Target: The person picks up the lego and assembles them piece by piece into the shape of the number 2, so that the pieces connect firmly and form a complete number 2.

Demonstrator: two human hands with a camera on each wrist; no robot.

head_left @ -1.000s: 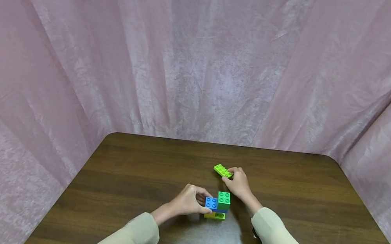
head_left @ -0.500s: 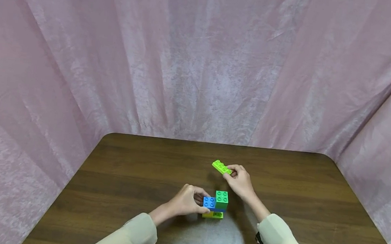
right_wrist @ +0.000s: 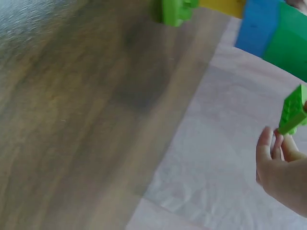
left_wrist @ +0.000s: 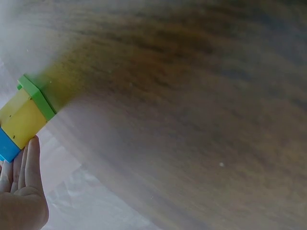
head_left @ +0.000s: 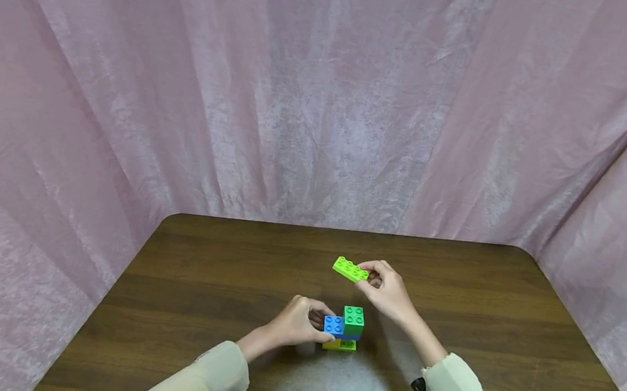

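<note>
My left hand (head_left: 295, 323) grips a small brick stack on the table, thumb in front of the blue brick (head_left: 334, 323) and fingers behind it. A green brick (head_left: 354, 320) sits on the right of the blue layer. Below are a yellow brick (left_wrist: 24, 117) and a lime base plate (head_left: 349, 345) with bare studs at its right. Beyond the stack, my right hand (head_left: 389, 294) pinches a flat lime brick (head_left: 348, 268) by its right end, studs up, raised off the table. The right wrist view shows this lime brick (right_wrist: 290, 112) partly cut by the frame edge.
The brown wooden table (head_left: 216, 262) has a rounded far edge. Pink curtains (head_left: 323, 96) hang behind it and at both sides. A dark wrist strap (head_left: 419, 389) shows at the right cuff.
My right hand has raised the flat lime brick from near the table and shifted it slightly left. The left hand keeps its hold on the stack, which stays about in place.
</note>
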